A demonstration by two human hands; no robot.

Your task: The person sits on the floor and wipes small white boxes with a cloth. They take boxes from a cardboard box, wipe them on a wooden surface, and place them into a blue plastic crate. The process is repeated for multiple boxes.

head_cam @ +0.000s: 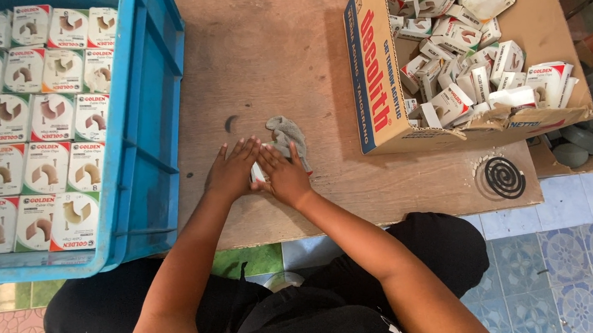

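A small white box (258, 173) is pressed flat on the wooden bench (268, 57) between the two hands, near the middle of the near edge. The left hand (231, 172) lies palm down with fingers spread narrowly over the box's left side; the right hand (284, 175) lies likewise over its right side, so that only a sliver of the box is seen between them. Whether the box is gripped or merely pressed cannot be told. A grey rag (287, 134) lies just beyond the right hand, touching it.

To the left, a blue crate (148, 128) is filled with neat rows of small white boxes, faces up. To the far right, an open cardboard carton (374, 77) holds a loose heap of similar boxes. A dark spiral coil (504, 177) rests on the bench near the carton's near corner.

The step in hand is judged to be the flattening or closing of one box. The next move would call for the box to be taken up in a firm pinch and laid squarely beside its fellows in the crate.
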